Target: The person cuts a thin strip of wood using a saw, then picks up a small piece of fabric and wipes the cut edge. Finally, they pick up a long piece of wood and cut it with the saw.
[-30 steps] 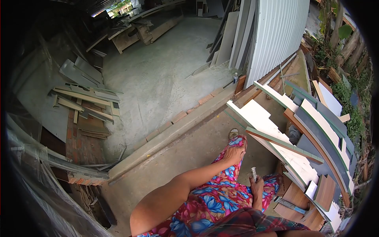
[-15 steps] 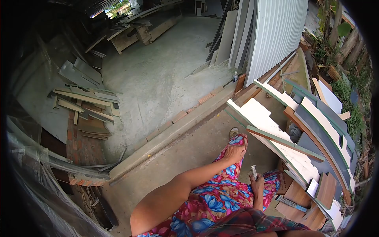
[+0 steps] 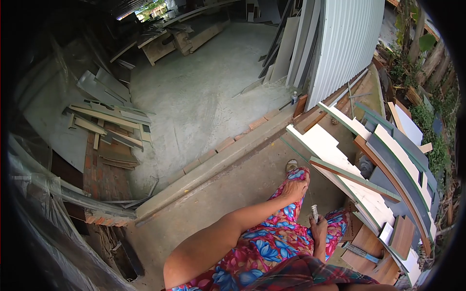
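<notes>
My left hand rests over the knee of the red and blue floral trousers, its fingers lying on the cloth and nothing visible in them. Lower and to the right, my right hand is closed around a small whitish cylindrical object, whose ribbed top sticks up past the fingers. A shoe shows beyond the left hand. Close on the right lie white cut boards and a long green-edged strip.
A blue-handled tool lies on brown wood pieces at the lower right. Curved grey panels and a corrugated sheet stand beyond. A raised concrete edge crosses the floor. Board scraps and plastic sheeting are on the left.
The whole view has shifted slightly, so the scene sits a little further right and lower. Both hands keep their places, the right one still around the whitish object.
</notes>
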A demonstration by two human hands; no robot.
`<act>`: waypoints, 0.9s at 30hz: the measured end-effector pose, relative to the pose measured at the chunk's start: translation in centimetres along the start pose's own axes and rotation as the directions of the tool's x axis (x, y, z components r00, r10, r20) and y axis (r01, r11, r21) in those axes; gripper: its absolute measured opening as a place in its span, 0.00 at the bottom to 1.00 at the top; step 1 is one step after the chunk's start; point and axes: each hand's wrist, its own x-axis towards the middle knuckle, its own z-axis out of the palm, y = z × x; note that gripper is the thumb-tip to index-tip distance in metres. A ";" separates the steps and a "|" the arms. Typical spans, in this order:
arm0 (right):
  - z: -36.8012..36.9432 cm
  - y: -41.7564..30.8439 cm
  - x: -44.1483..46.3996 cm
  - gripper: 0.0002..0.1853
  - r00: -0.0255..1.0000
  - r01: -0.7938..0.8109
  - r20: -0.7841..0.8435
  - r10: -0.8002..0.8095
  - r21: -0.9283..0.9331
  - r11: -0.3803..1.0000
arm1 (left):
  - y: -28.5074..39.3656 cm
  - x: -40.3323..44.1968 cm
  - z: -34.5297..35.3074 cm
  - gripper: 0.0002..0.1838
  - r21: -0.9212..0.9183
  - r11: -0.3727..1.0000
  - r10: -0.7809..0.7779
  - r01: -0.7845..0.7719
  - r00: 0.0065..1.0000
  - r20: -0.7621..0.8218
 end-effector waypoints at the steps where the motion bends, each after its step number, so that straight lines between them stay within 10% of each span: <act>1: 0.1 -0.1 0.0 0.16 1.000 0.009 -0.006 -0.009 0.001 1.000 | -0.1 0.0 0.2 0.09 -0.022 1.000 0.006 -0.006 1.000 -0.016; 27: 1.2 2.1 2.1 0.14 1.000 -0.017 0.030 0.011 0.190 0.982 | -0.7 -0.2 0.4 0.10 -0.026 0.999 0.041 -0.042 0.997 -0.063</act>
